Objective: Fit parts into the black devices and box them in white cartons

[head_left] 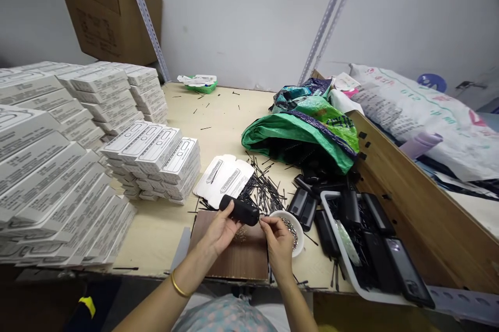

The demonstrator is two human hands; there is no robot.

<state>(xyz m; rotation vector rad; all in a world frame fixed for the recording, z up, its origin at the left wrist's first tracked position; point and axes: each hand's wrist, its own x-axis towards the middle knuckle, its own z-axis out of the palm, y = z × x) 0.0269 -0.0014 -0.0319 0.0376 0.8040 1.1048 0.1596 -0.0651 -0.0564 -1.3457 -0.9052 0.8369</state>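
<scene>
My left hand (224, 230) is closed round a black oblong plastic case (239, 211), held above a brown wooden board (237, 256). At the case's right end, the fingers of my right hand (278, 238) are pinched together. Whatever they hold there is too small to make out. Just right of that hand stands a white bowl (299, 243) of small metal parts. Behind the case lie a flattened white printed carton (224, 178) and a loose heap of thin black sticks (271, 191).
Stacked white boxes (58, 181) fill the left, with a smaller stack (152, 158) nearer the middle. On the right are a white bin (351, 269) with black cases, a green woven sack (300, 137) and a wooden side board (424, 202). A green tray (202, 88) stands at the back.
</scene>
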